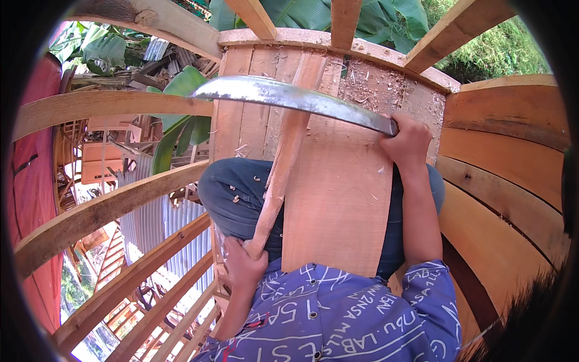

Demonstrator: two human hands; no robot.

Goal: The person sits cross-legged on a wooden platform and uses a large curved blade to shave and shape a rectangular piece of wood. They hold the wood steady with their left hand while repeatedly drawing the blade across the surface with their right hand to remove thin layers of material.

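Observation:
My right hand (411, 142) is closed round the handle end of a machete (253, 90). Its long, slightly curved steel blade reaches to the left across a roughly trimmed wooden stick (288, 145); I cannot tell whether the two touch. My left hand (244, 265) grips the near end of that stick. The stick slants away from me, its far end over the planks. Beside it on the right, a wide flat board (341, 199) runs from my waist across my crossed legs to the planks.
Wood shavings (368, 75) litter the plank platform (259, 66). Wooden railing slats (114, 193) stand along the left and far sides, with corrugated metal sheets (181, 229) below. Overlapping boards (500, 145) form a wall on the right. Banana leaves (289, 15) show beyond the far rail.

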